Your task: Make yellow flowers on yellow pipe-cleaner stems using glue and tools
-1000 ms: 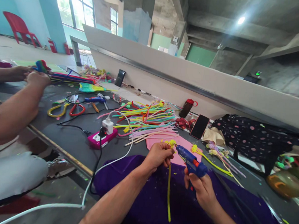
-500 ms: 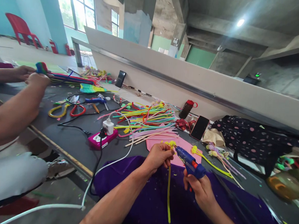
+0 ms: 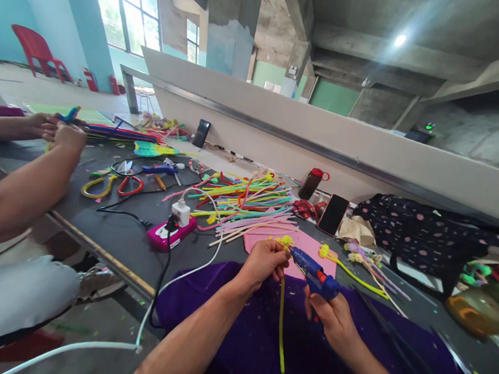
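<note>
My left hand (image 3: 267, 260) pinches a yellow pipe-cleaner flower (image 3: 286, 241), its long yellow stem (image 3: 281, 326) hanging down over a purple cloth (image 3: 247, 335). In my right hand (image 3: 332, 315) is a blue hot glue gun (image 3: 312, 268) with an orange-red trigger area. The nozzle points up and left, at or very near the flower; whether it touches I cannot tell. A pink sheet (image 3: 300, 247) lies beneath both hands' work. Just to the right rests another yellow flower (image 3: 324, 251) with a bent yellow-green stem.
Colourful pipe cleaners (image 3: 248, 198) are heaped ahead. A magenta power strip (image 3: 171, 233) with a white charger and cables lies left, near scissors (image 3: 113, 186). A phone (image 3: 333, 214), a bottle (image 3: 313, 183) and a dotted bag (image 3: 425, 233) stand right. A co-worker's hands (image 3: 63, 128) hold coloured pipe cleaners.
My right hand has shifted the glue gun slightly left and down, its nozzle still by the flower. My left hand stays in place. The co-worker's coloured piece has turned in their hands.
</note>
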A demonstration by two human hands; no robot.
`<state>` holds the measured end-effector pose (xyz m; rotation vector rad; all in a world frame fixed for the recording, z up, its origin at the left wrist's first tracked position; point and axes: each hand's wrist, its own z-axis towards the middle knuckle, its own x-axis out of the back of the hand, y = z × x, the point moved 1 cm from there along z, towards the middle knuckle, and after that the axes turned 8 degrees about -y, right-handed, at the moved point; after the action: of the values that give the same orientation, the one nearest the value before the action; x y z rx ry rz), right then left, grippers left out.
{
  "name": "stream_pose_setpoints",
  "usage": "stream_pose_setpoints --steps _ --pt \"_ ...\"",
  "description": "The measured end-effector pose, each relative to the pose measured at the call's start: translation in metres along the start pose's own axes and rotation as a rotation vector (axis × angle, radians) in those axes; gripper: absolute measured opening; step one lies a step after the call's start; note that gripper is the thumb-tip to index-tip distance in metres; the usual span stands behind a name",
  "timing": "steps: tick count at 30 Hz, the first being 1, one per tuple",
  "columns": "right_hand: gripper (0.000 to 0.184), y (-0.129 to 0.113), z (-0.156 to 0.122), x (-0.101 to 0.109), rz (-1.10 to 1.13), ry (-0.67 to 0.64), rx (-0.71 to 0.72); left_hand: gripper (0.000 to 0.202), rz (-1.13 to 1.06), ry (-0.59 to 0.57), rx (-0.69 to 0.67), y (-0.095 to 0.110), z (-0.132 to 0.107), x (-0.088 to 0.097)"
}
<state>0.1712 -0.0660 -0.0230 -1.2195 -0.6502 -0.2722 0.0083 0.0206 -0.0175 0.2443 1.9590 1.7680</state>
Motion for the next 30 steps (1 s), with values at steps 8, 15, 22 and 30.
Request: stream_pose_setpoints --steps 8,15,22,30 --pt "0.038 -0.0024 -0.0002 0.0004 -0.013 -0.008 0.007 0.012 -0.003 -0.001 -0.001 0.0005 0.0004 0.0002" --pt "0.038 -0.0015 -0.0002 0.002 0.0 -0.005 -0.004 0.017 -0.003 -0.003 0.001 0.0004 0.0 0.0003" --pt "0.038 -0.003 -0.0009 0.0 -0.015 -0.021 0.008 0.01 0.022 -0.002 0.026 0.003 0.0 0.0002" --pt "0.036 0.0021 0.0003 0.0019 -0.008 0.003 0.011 0.014 0.014 -0.01 0.008 0.0005 -0.0002 0.0005"
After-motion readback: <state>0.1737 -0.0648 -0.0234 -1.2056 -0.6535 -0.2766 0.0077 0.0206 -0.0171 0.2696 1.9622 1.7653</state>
